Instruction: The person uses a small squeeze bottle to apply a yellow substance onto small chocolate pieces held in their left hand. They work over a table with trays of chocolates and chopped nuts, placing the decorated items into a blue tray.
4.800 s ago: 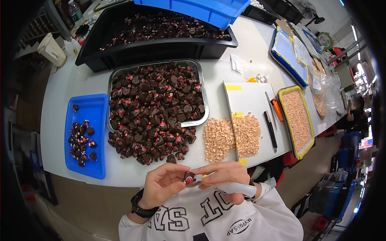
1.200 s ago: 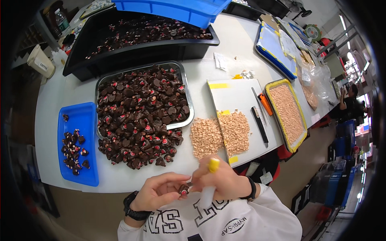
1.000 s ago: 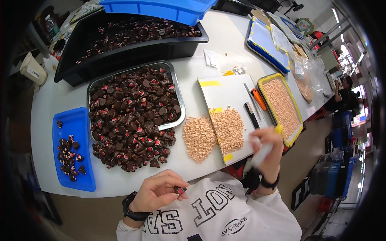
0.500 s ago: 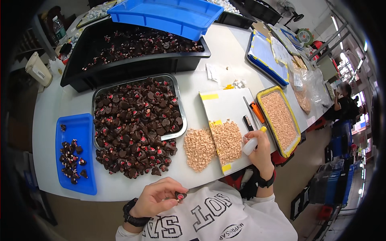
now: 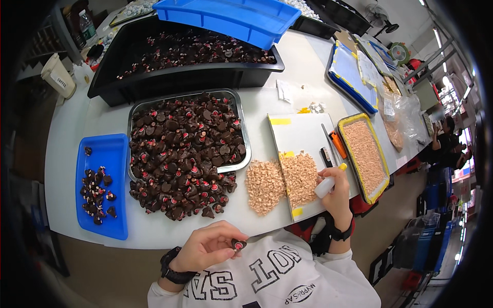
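Note:
Between the thumb and fingers of my left hand [image 5: 208,249] is a small dark brown piece with a red-ringed face [image 5: 238,245], held in front of my shirt near the table's front edge. My right hand [image 5: 338,199] is wrapped round a small white squeeze bottle with a yellow cap [image 5: 324,187]. The bottle is tilted over the right side of a white board [image 5: 303,134]. A heap of small beige pieces [image 5: 299,177] lies on that board, and a second beige heap [image 5: 264,187] sits on the table beside it. Many similar dark pieces [image 5: 185,149] overflow a metal tray [image 5: 247,149].
A blue tray [image 5: 120,179] with a few dark pieces stands at the left. Behind are a large black bin [image 5: 185,82] and a blue tray [image 5: 221,20] resting on it. An orange cutter [image 5: 338,145] lies by a yellow-edged tray [image 5: 363,156] of beige pieces.
The table and its things have shifted a little to the right in view. Both hands keep the same grips, the left still on the dark piece, the right on the bottle.

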`<action>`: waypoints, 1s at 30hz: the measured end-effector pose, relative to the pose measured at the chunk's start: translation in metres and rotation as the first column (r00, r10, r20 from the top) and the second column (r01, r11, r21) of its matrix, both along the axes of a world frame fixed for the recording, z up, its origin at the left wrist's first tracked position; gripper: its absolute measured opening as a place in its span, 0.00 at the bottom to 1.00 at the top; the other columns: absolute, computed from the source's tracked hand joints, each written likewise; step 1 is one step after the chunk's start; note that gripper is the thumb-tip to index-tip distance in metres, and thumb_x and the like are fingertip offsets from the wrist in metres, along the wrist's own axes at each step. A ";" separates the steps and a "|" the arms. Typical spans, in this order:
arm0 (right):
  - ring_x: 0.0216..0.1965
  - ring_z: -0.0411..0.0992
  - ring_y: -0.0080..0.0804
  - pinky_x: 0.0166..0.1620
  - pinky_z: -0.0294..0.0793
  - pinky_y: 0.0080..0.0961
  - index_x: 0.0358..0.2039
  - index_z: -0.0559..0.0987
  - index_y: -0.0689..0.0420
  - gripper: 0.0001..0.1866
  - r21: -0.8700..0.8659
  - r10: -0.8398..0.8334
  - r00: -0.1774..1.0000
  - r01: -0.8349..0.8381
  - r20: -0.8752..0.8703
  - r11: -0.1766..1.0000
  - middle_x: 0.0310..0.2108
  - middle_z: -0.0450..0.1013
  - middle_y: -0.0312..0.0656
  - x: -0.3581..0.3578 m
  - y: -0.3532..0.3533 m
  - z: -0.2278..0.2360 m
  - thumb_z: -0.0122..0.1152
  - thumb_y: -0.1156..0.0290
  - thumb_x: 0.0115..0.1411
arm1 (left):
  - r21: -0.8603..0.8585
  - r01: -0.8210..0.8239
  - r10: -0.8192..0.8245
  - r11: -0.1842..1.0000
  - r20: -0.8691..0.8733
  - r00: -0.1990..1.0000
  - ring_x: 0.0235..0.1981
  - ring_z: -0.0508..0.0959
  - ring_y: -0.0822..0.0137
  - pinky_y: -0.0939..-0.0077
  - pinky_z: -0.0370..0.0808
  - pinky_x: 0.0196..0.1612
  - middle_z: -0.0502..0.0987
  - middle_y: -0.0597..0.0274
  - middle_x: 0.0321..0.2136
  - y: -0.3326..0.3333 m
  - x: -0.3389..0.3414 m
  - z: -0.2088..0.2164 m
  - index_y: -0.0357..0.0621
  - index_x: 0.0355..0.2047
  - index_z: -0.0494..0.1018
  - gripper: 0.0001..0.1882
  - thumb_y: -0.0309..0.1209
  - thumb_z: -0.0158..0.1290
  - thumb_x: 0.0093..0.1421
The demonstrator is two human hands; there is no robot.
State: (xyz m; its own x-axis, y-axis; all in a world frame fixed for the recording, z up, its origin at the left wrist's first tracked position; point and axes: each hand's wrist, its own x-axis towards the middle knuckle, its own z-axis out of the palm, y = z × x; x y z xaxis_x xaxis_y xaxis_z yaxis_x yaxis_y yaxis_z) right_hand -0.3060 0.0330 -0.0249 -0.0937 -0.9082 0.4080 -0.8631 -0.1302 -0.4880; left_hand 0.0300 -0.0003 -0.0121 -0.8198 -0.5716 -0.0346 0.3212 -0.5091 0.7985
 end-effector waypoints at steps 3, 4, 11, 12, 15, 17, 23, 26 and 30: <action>0.31 0.71 0.34 0.32 0.71 0.24 0.32 0.66 0.59 0.15 0.016 -0.013 0.998 0.014 -0.056 1.000 0.29 0.69 0.44 -0.003 0.001 -0.003 0.56 0.88 0.45 | 0.019 0.001 -0.001 1.000 -0.009 1.000 0.39 0.71 0.71 0.75 0.73 0.42 0.64 0.56 0.41 0.000 0.001 -0.001 0.27 0.46 0.65 0.17 0.18 0.47 0.55; 0.31 0.71 0.34 0.32 0.71 0.24 0.32 0.66 0.59 0.15 0.022 -0.016 0.998 0.017 -0.056 1.000 0.29 0.69 0.44 -0.003 0.001 -0.003 0.56 0.88 0.45 | 0.021 -0.001 0.001 1.000 -0.012 1.000 0.39 0.71 0.71 0.75 0.73 0.43 0.64 0.56 0.41 0.000 0.001 -0.001 0.27 0.46 0.65 0.17 0.18 0.47 0.55; 0.30 0.70 0.32 0.32 0.70 0.24 0.31 0.66 0.59 0.15 0.003 -0.022 1.000 0.022 -0.021 1.000 0.28 0.69 0.43 0.002 -0.001 -0.002 0.55 0.88 0.45 | 0.018 -0.004 0.003 1.000 0.018 1.000 0.39 0.72 0.70 0.76 0.73 0.43 0.65 0.56 0.41 0.000 0.002 0.003 0.27 0.46 0.66 0.17 0.17 0.47 0.55; 0.30 0.69 0.33 0.32 0.69 0.24 0.31 0.66 0.59 0.15 -0.003 -0.021 1.000 0.021 -0.003 1.000 0.28 0.69 0.43 0.002 -0.001 -0.003 0.55 0.88 0.44 | 0.017 0.005 -0.006 1.000 0.020 1.000 0.39 0.72 0.70 0.76 0.73 0.43 0.65 0.56 0.41 -0.001 0.001 0.003 0.27 0.46 0.66 0.17 0.17 0.47 0.55; 0.30 0.69 0.33 0.33 0.69 0.25 0.31 0.66 0.58 0.15 -0.017 -0.020 0.999 0.020 0.029 1.000 0.28 0.69 0.42 0.000 -0.002 -0.007 0.56 0.88 0.43 | 0.011 0.029 -0.030 1.000 0.033 0.999 0.39 0.72 0.70 0.77 0.73 0.43 0.65 0.56 0.41 0.000 -0.001 0.003 0.27 0.46 0.66 0.17 0.17 0.47 0.55; 0.30 0.69 0.34 0.33 0.68 0.26 0.31 0.66 0.58 0.16 -0.018 -0.021 1.000 0.021 0.016 1.000 0.28 0.69 0.42 0.001 -0.003 -0.005 0.56 0.88 0.42 | 0.007 0.040 -0.040 0.999 0.048 0.998 0.39 0.72 0.70 0.77 0.73 0.43 0.65 0.55 0.41 -0.001 -0.001 0.003 0.28 0.46 0.66 0.17 0.17 0.47 0.54; 0.30 0.70 0.34 0.32 0.69 0.26 0.30 0.67 0.58 0.15 -0.033 -0.048 0.999 0.047 -0.001 0.998 0.26 0.70 0.42 0.005 -0.001 -0.003 0.58 0.87 0.42 | 0.012 0.031 -0.031 0.999 0.049 0.998 0.39 0.72 0.70 0.77 0.73 0.43 0.65 0.56 0.41 -0.001 0.000 0.003 0.28 0.46 0.66 0.17 0.17 0.47 0.54; 0.29 0.71 0.34 0.31 0.69 0.25 0.30 0.67 0.58 0.14 -0.055 -0.049 0.999 0.049 -0.004 0.997 0.26 0.71 0.42 0.004 0.000 -0.004 0.58 0.86 0.44 | 0.000 0.027 -0.027 1.000 0.020 0.999 0.39 0.72 0.71 0.77 0.73 0.43 0.65 0.56 0.41 -0.001 -0.001 0.003 0.28 0.46 0.66 0.17 0.16 0.47 0.54; 0.27 0.72 0.33 0.30 0.69 0.24 0.30 0.68 0.59 0.13 -0.072 -0.050 0.998 0.048 -0.024 0.996 0.25 0.71 0.42 0.001 0.002 -0.006 0.60 0.85 0.45 | -0.014 0.028 -0.027 1.000 0.029 0.999 0.39 0.72 0.71 0.77 0.73 0.43 0.65 0.56 0.41 -0.001 0.000 0.002 0.28 0.46 0.66 0.17 0.15 0.46 0.54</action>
